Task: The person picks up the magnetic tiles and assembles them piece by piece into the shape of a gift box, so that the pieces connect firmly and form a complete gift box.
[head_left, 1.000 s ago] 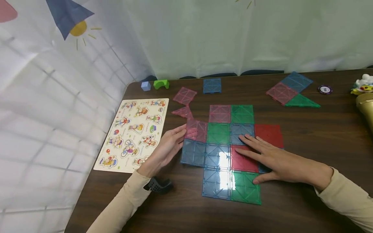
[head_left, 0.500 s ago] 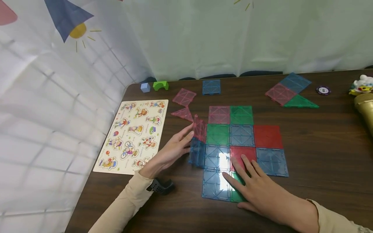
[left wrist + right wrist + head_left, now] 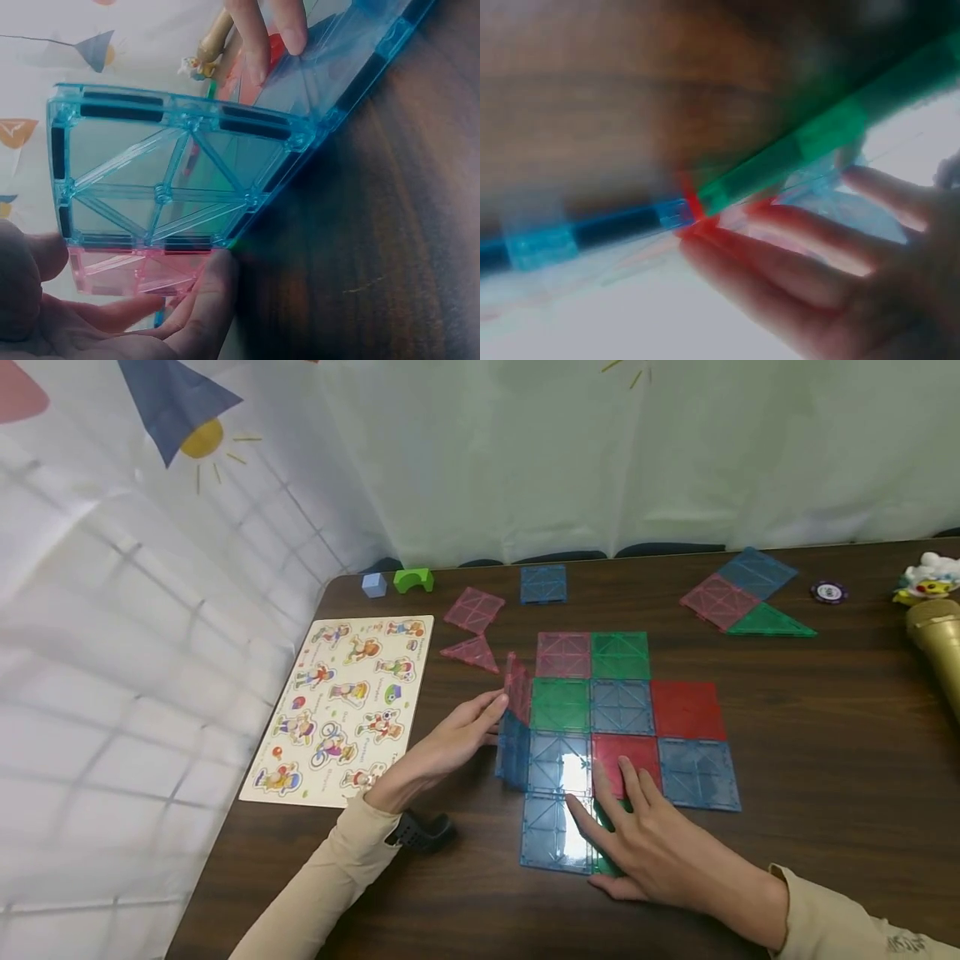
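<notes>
Blue tile [image 3: 172, 169] stands raised, clearest from the left wrist.

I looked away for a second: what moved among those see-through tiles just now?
The left hand tipped the pink and blue left-edge plastic tiles from flat to nearly upright. The right hand slid nearer, onto the green corner tile. Other tiles stayed flat.
</notes>
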Available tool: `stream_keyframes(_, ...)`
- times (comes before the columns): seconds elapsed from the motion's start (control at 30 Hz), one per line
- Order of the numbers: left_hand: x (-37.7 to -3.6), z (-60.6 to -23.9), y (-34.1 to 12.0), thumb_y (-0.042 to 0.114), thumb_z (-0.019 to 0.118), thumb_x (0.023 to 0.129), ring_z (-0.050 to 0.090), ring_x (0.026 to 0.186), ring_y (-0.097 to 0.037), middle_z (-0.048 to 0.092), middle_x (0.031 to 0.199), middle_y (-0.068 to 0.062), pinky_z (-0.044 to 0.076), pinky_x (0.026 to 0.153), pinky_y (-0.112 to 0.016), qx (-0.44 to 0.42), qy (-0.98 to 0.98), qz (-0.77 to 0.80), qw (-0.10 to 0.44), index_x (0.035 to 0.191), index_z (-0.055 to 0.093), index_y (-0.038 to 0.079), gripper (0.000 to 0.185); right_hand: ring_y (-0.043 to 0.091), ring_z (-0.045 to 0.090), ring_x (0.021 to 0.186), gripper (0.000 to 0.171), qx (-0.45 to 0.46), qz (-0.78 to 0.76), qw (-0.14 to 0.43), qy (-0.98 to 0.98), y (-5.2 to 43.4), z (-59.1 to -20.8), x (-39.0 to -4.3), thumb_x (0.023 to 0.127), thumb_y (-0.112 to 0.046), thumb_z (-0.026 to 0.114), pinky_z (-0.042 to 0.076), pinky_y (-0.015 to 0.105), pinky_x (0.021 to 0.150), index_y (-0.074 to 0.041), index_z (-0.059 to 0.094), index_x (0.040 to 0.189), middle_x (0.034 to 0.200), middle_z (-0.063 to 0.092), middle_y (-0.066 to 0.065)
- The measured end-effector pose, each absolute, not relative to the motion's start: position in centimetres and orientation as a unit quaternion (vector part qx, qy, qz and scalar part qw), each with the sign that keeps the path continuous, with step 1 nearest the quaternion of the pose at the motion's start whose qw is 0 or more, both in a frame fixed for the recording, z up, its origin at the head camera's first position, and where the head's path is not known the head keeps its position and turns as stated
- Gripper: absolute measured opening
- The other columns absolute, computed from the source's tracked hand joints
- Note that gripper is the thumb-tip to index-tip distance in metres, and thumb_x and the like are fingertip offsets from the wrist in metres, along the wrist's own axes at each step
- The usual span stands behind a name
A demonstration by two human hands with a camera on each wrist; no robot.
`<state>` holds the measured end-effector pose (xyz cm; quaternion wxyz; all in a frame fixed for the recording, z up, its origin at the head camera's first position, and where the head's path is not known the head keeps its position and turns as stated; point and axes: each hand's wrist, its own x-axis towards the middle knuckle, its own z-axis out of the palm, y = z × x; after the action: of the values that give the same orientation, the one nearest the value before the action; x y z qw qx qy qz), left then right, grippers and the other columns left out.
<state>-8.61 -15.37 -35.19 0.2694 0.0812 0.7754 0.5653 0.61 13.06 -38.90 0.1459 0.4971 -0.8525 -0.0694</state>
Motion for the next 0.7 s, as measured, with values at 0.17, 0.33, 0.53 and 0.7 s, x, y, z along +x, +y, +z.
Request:
stream_keyframes(0.17, -8.4, -35.6, -15.6, 0.03, 0.029, 0.117, 0.038, 0.149, -0.036, 0.031, 0.166, -0.024, 0.041, 0.117, -0.05, 0.089, 0.747, 0.594, 0.284, 0.161, 0.022, -0.009, 0.06, 0.05, 0.069, 0.104, 0.075, 0.514, -0.063, 0.163, -0.84, 13.1, -38.7, 0.3, 0.106, -0.068, 0.029, 0.061, 0.05, 0.082, -0.012, 0.063, 0.142, 0.13, 0.063, 0.029)
stream_keyframes(0.33, -8.3, -35.5, -15.4, 0.033, 0.031, 0.117, 0.029, 0.155, -0.033, 0.025, 0.169, -0.021, 0.033, 0.121, -0.05, 0.078, 0.753, 0.589, 0.282, 0.161, 0.024, -0.009, 0.061, 0.046, 0.071, 0.104, 0.067, 0.52, -0.006, 0.118, -0.846, 13.4, -37.7, -0.3, 0.109, -0.062, 0.035, 0.062, 0.048, 0.079, -0.012, 0.066, 0.141, 0.132, 0.064, 0.028)
stream_keyframes(0.53, -8.4, -35.4, -14.7, 0.032, 0.033, 0.117, 0.035, 0.152, -0.033, 0.036, 0.165, -0.02, 0.032, 0.122, -0.051, 0.079, 0.758, 0.59, 0.266, 0.157, 0.036, -0.008, 0.057, 0.018, 0.072, 0.075, 0.047, 0.545, 0.116, 0.081, -0.827, 14.3, -36.3, -2.8, 0.114, -0.041, 0.039, 0.059, 0.032, 0.059, -0.009, 0.071, 0.128, 0.098, 0.075, 0.002)
stream_keyframes(0.7, -8.3, -35.3, -14.0, 0.029, 0.034, 0.117, 0.035, 0.153, -0.033, 0.036, 0.164, -0.022, 0.037, 0.119, -0.049, 0.082, 0.76, 0.592, 0.256, 0.159, 0.031, -0.008, 0.057, 0.004, 0.053, 0.053, 0.045, 0.546, 0.16, 0.071, -0.819, 14.4, -35.9, -4.1, 0.115, -0.034, 0.033, 0.047, 0.021, 0.048, -0.006, 0.066, 0.129, 0.076, 0.069, -0.004)
